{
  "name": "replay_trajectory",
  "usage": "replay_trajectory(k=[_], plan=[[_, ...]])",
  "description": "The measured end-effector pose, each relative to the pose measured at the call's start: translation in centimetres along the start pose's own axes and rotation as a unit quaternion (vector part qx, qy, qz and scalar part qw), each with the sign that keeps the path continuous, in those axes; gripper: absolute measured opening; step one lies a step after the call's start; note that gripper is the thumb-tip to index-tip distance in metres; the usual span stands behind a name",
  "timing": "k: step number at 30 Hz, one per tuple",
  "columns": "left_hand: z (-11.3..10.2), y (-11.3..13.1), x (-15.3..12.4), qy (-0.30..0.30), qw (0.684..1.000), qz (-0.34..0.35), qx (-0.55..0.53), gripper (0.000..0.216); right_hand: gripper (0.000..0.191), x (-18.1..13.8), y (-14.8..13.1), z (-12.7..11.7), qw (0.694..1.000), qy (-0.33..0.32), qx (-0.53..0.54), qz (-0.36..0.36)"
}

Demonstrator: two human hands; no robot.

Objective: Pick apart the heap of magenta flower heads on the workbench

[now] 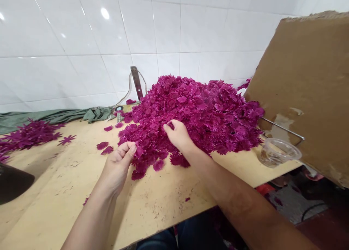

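Note:
A large heap of magenta artificial flower heads (191, 104) lies on the wooden table against the wall. My left hand (121, 159) is at the heap's front left edge, thumb and forefinger pinched on one magenta flower head (139, 150). My right hand (177, 133) reaches over the front of the heap, its thumb and fingers closed together at the flowers. What sits between the right fingertips is too small to make out. A few loose flower heads (103, 145) lie left of the heap.
At the left is a second pile of longer-petalled magenta pieces (32, 135), with a dark rounded object (13, 183) before it. Green cloth (54, 115) runs along the wall. A clear plastic cup (279, 152) and a large cardboard sheet (308, 86) stand at the right.

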State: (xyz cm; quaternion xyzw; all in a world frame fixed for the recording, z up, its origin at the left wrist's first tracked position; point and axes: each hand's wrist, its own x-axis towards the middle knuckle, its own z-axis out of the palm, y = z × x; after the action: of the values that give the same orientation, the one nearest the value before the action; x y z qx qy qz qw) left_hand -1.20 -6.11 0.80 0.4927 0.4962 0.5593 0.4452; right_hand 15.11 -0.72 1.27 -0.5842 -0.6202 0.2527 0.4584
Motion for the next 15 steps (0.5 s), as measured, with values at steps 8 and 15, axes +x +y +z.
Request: replay_trajectory(k=[8, 15], plan=[[-1.3, -0.3, 1.3, 0.1, 0.988, 0.001, 0.118, 0.037, 0.012, -1.0, -0.1, -1.1, 0.981, -0.174, 0.077, 0.032], [0.6, -0.2, 0.0, 0.052, 0.953, 0.144, 0.26, 0.026, 0.015, -1.6, -0.3, -0.5, 0.985, -0.16, 0.063, -0.022]])
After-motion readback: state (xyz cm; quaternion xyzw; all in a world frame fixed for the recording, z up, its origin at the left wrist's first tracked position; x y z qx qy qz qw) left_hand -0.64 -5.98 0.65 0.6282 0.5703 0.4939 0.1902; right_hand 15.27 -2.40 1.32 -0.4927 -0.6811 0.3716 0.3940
